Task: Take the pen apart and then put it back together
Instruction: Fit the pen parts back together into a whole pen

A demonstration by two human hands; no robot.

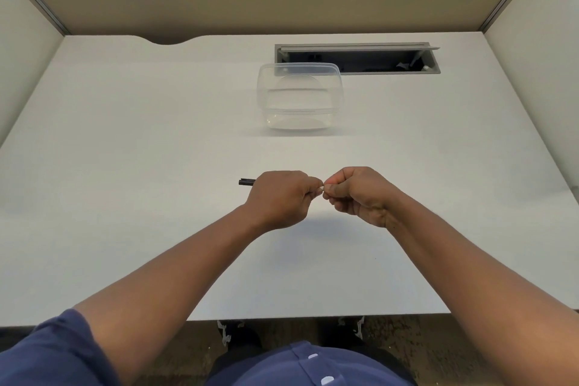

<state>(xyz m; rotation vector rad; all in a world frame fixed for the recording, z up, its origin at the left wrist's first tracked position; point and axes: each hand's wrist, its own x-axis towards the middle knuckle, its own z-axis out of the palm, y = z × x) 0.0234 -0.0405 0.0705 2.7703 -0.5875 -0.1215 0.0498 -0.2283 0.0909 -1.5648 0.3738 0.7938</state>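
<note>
Our left hand (282,197) grips the pen (247,182), its black end poking out past the knuckles. Our right hand (357,194) pinches the white tip (322,188) between the 2 fists. We twist gently, pulling straight along the barrel.

Container (299,97) on table (125,135), hands behind it nearer, pen (247,182) left

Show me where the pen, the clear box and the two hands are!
pen (246,182): head view, black end sticking out past the fist.
clear box (299,97): head view, front wall.
left hand (282,199): head view, back of hand.
right hand (357,194): head view, knuckles.
</note>
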